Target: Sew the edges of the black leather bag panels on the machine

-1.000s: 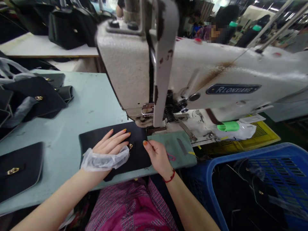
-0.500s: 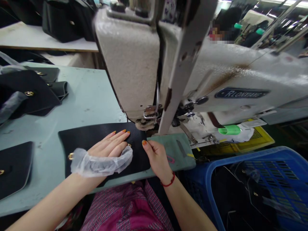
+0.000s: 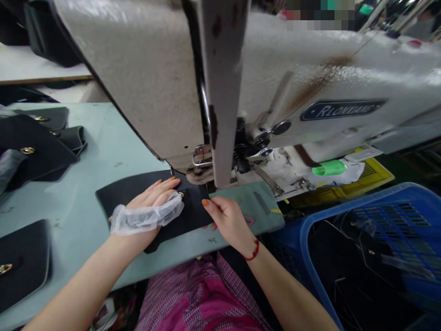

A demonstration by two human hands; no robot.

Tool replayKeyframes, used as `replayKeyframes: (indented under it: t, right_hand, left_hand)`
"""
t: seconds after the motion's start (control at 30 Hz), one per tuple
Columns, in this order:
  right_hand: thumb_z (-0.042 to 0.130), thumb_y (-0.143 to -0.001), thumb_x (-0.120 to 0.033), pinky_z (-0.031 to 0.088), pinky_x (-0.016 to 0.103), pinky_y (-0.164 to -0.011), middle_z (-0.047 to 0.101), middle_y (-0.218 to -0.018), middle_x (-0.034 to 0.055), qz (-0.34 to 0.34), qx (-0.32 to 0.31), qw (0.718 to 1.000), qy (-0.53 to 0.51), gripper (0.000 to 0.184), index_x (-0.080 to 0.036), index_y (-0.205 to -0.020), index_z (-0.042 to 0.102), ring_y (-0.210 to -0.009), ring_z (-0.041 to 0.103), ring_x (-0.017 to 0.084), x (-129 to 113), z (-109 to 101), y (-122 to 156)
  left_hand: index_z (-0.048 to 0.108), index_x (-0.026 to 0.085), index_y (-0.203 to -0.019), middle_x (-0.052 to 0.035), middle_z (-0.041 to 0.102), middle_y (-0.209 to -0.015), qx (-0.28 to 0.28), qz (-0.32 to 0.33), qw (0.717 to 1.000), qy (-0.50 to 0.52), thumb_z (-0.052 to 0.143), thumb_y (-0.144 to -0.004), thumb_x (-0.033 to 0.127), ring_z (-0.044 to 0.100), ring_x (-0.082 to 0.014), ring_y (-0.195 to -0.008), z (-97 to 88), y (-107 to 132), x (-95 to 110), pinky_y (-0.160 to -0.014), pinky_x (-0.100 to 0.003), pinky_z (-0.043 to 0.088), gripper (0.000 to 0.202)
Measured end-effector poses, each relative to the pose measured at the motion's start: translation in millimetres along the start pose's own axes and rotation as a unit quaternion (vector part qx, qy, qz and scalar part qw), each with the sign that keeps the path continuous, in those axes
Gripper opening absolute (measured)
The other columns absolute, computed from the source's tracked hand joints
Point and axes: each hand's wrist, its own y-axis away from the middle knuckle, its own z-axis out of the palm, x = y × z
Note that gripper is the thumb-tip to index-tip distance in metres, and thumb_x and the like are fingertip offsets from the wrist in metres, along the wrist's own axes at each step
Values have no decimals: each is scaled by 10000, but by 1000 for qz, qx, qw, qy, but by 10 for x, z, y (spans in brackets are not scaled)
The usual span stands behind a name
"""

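A black leather-like bag panel point(image 3: 195, 208) with gold-coloured metal fittings lies under the head of a sewing machine point(image 3: 144, 87), its far edge by the presser foot. My left hand point(image 3: 155, 195) rests flat on the panel with fingers stretched toward the needle area. Across the back of that hand runs a handle wrapped in clear plastic point(image 3: 146, 218), joined to the panel by a gold fitting. At the panel's right edge, my right hand point(image 3: 229, 220) pinches the material, thumb on top and fingertips partly underneath. The needle tip is hidden.
More black panels with gold fittings point(image 3: 24, 262) lie on the pale green table point(image 3: 103, 133) at left. A blue plastic basket point(image 3: 303, 239) holding black pieces stands at right. Beyond it is a yellow crate point(image 3: 375, 174). A green cylinder point(image 3: 329, 168) lies by the machine bed.
The panel has turned, its near edge now slanting up to the right, and both hands have moved with it. My view has shifted closer to the machine head.
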Motion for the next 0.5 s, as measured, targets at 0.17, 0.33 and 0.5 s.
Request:
replayKeyframes:
  t: [0.17,0.33,0.5]
  right_hand:
    - [519,-922,-569,429,174,-458,707,-726,58,50,-57,991,-108,460,-150,-749,599,-529,592,95,45,-22,199]
    - [589,-881,-573,475,172,-476,753,-848,105,70,-112,974,-183,467,-122,-789,666,-615,654,109,78,-103,140]
    - [664,-824,-565,472,151,-456,752,-857,98,105,-148,959,-217,458,-116,-737,672,-657,665,111,66,-148,71]
  left_hand:
    - [588,144,-1143,-132,636,-1306,-37,-49,998,29,407,-958,276,608,-260,-1198,-3,-24,-29,-1043,-436,482,290]
    - [612,151,-1172,-134,686,-1218,-57,-58,997,8,379,-964,363,680,-259,-1052,-111,-114,8,-908,-415,553,378]
    - [636,249,-1269,-114,698,-1187,-65,-118,989,-56,309,-948,542,692,-333,-999,-192,-136,28,-849,-519,551,545]
